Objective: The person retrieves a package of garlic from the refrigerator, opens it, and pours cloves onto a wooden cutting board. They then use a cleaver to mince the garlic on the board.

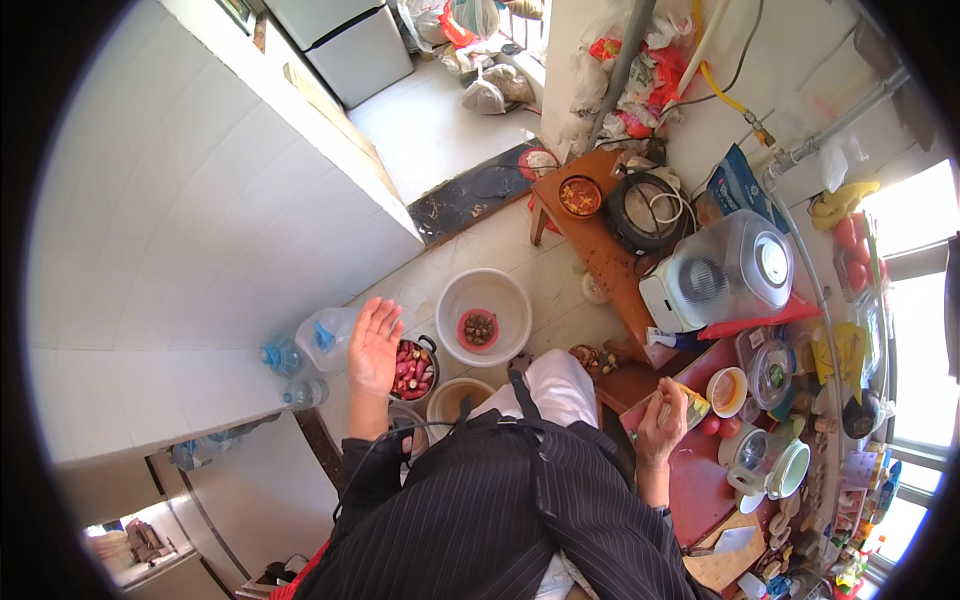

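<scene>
My left hand (pixel 375 352) is raised with the palm turned up and the fingers extended, holding nothing. Just right of it on the floor is a dark-handled pot (pixel 414 369) of reddish-purple tubers, probably sweet potatoes. Over the left edge of a red table (pixel 694 480) my right hand (pixel 660 426) is partly curled, beside a yellow package (pixel 694 405); whether it grips anything is unclear. Before me stands a large white basin (pixel 445 300), with a small red bowl (pixel 478 346) of round brown pieces inside. Nearer my legs is another basin (pixel 439 405) with brownish contents.
Plastic bottles (pixel 306 391) stand by the left wall. A cleaver (pixel 733 541) lies on a cutting board (pixel 716 571) at lower right. An orange-brown wooden bench (pixel 600 240) bears a black round cooker (pixel 619 217) and a clear-lidded appliance (pixel 739 262). Tomatoes (pixel 729 427) sit near a white bowl (pixel 742 391).
</scene>
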`<move>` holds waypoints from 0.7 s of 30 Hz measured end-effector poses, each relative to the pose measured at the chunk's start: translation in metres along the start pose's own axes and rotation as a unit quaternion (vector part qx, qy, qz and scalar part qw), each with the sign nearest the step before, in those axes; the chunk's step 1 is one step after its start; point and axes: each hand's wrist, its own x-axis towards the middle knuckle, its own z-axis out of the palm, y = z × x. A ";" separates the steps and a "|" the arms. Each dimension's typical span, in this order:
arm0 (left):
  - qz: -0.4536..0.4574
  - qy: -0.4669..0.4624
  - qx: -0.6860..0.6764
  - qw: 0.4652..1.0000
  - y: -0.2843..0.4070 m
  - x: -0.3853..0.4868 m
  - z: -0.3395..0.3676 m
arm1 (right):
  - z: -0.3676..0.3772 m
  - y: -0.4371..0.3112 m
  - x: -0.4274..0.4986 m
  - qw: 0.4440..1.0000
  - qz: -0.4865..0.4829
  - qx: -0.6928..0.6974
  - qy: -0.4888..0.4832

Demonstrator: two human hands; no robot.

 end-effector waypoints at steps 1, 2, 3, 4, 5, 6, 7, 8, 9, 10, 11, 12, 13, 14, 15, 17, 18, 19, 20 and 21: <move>0.003 0.012 -0.010 1.000 0.004 -0.001 -0.008 | 0.009 -0.002 0.011 1.000 -0.021 -0.002 -0.007; 0.009 0.029 -0.022 0.999 0.008 -0.003 -0.016 | 0.021 -0.005 0.023 0.999 -0.038 -0.002 -0.016; 0.021 0.021 -0.038 0.999 0.013 -0.004 -0.024 | 0.032 -0.007 0.037 0.998 -0.056 -0.002 -0.026; 0.031 0.034 -0.049 0.998 0.017 -0.005 -0.031 | 0.043 -0.010 0.050 0.995 -0.088 0.017 -0.034; 0.041 0.071 -0.057 0.995 0.022 -0.006 -0.038 | 0.055 -0.014 0.060 0.995 -0.073 0.041 -0.052; 0.062 0.083 -0.059 0.993 0.026 -0.007 -0.043 | 0.065 -0.019 0.072 0.992 -0.102 0.031 -0.061; 0.077 0.075 -0.063 0.992 0.028 -0.007 -0.047 | 0.076 -0.024 0.083 0.989 -0.120 0.036 -0.076; 0.086 0.092 -0.072 0.989 0.032 -0.008 -0.051 | 0.088 -0.029 0.093 0.986 -0.137 0.040 -0.083; 0.102 0.100 -0.079 0.987 0.036 -0.008 -0.054 | 0.100 -0.035 0.102 0.984 -0.146 0.049 -0.093; 0.102 0.123 -0.082 0.984 0.038 -0.006 -0.055 | 0.112 -0.042 0.111 0.981 -0.150 0.064 -0.105; 0.106 0.138 -0.085 0.981 0.040 -0.003 -0.055 | 0.124 -0.048 0.119 0.979 -0.154 0.061 -0.117; 0.120 0.132 -0.082 0.981 0.041 0.002 -0.055 | 0.135 -0.054 0.127 0.978 -0.154 0.064 -0.129; 0.115 0.155 -0.090 0.977 0.043 0.008 -0.054 | 0.146 -0.059 0.136 0.976 -0.147 0.069 -0.143; 0.119 0.157 -0.090 0.976 0.043 0.016 -0.052 | 0.158 -0.065 0.143 0.974 -0.143 0.077 -0.156; 0.121 0.167 -0.090 0.974 0.043 0.025 -0.050 | 0.170 -0.069 0.154 0.971 -0.156 0.079 -0.166; 0.115 0.158 -0.081 0.977 0.043 0.047 -0.043 | 0.196 -0.076 0.174 0.963 -0.161 0.091 -0.195; 0.108 0.154 -0.080 0.979 0.043 0.062 -0.039 | 0.211 -0.078 0.187 0.961 -0.170 0.088 -0.202; 0.096 0.170 -0.077 0.978 0.043 0.078 -0.034 | 0.227 -0.078 0.199 0.959 -0.169 0.089 -0.210; 0.095 0.166 -0.065 0.979 0.043 0.097 -0.027 | 0.244 -0.079 0.211 0.957 -0.163 0.093 -0.219; 0.092 0.152 -0.053 0.983 0.043 0.118 -0.019 | 0.263 -0.078 0.225 0.956 -0.153 0.096 -0.230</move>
